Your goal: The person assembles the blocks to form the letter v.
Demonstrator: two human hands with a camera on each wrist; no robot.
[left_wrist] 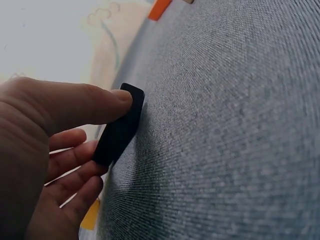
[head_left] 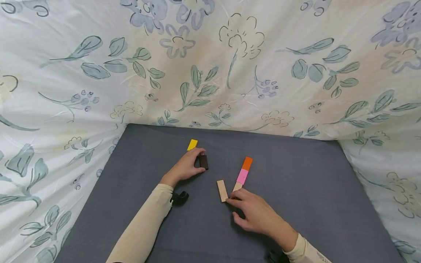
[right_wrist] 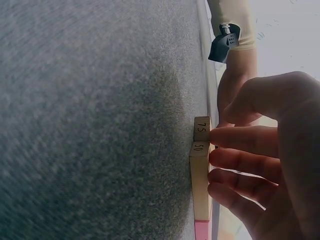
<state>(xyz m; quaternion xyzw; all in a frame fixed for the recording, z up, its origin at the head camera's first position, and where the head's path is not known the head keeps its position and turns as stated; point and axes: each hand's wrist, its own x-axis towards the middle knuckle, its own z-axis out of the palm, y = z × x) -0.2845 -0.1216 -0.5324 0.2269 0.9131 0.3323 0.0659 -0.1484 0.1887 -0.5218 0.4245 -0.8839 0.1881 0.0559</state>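
My left hand (head_left: 185,165) holds a small dark brown block (head_left: 203,162) by its ends, the thumb at one end and fingertips at the other. The left wrist view shows the dark block (left_wrist: 120,125) close over the grey cloth. My right hand (head_left: 258,212) reaches with extended fingers to the plain wooden blocks, its thumb apart from them. One wooden block (head_left: 222,191) lies by the index fingertip; another wooden block (head_left: 237,186) is partly hidden behind the hand. In the right wrist view, fingertips overlap the end of a block marked 50 (right_wrist: 200,175), beside one marked 75 (right_wrist: 201,128).
A pink block (head_left: 242,176) and an orange block (head_left: 247,163) continue the row from the partly hidden wooden one. Beyond the left hand lies a yellow block (head_left: 192,144). Grey cloth (head_left: 296,190) covers the table, with a flowered curtain (head_left: 210,73) behind and at both sides.
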